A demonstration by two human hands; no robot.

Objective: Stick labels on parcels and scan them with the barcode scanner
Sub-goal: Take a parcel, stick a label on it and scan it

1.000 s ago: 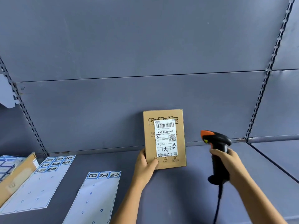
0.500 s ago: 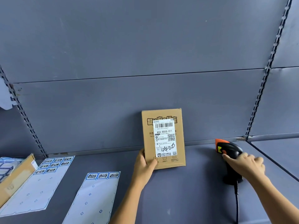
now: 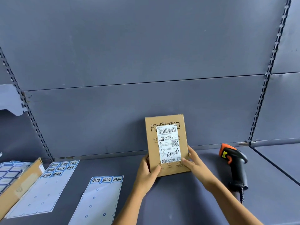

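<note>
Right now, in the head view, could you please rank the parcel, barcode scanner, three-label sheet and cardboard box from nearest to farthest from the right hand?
1. parcel, held by the right hand.
2. barcode scanner, on the shelf to its right.
3. three-label sheet, lower left.
4. cardboard box, far left edge.

Parcel (image 3: 167, 143) upright on shelf (image 3: 178, 200), before rear panel (image 3: 113, 119). Left hand (image 3: 146, 172) holds its 7 o'clock corner, right hand (image 3: 194, 163) its 5 o'clock. Scanner (image 3: 233, 164) at 3 o'clock, apart. Near label sheet (image 3: 100, 200) at 8 o'clock, far label sheet (image 3: 43, 189) and cardboard box (image 3: 19, 184) toward 9.
</note>
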